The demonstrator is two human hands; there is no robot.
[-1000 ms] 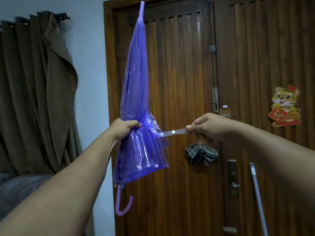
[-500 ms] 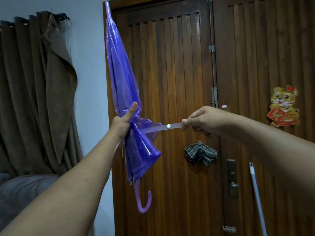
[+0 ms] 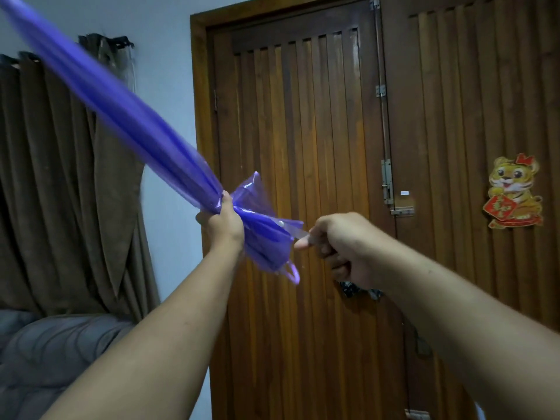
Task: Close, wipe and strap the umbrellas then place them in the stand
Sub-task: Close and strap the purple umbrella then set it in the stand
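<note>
- Umbrella [image 3: 130, 128]: purple, translucent, folded shut. It lies on a steep slant in front of the wooden door [image 3: 303, 177], with its tip up toward the top left corner of the view and its lower end down near the door's middle. The upper length is blurred.
- Handle [image 3: 293, 272]: purple hook at the umbrella's lower end, seen against the door, partly hidden by bunched canopy.
- Left hand [image 3: 222, 222]: fingers and thumb curled round the gathered canopy at its narrowest part, just left of the door's frame. Loose folds flare out below the grip.
- Strap [image 3: 292, 230]: clear strip with a pale round snap, running from the canopy rightward across the door.
- Right hand [image 3: 342, 247]: curled, thumb and forefinger pinching the strap's free end, in front of the door's middle. The strap looks taut between canopy and fingers.
- Checked cloth [image 3: 360, 291]: hangs on the door, mostly hidden behind the right hand.
- Tiger sticker [image 3: 513, 190]: on the panel to the right of the door.
- Brown curtain [image 3: 60, 192]: left of the door, against the wall.
- Grey sofa [image 3: 45, 353]: below the curtain, left of the door.
</note>
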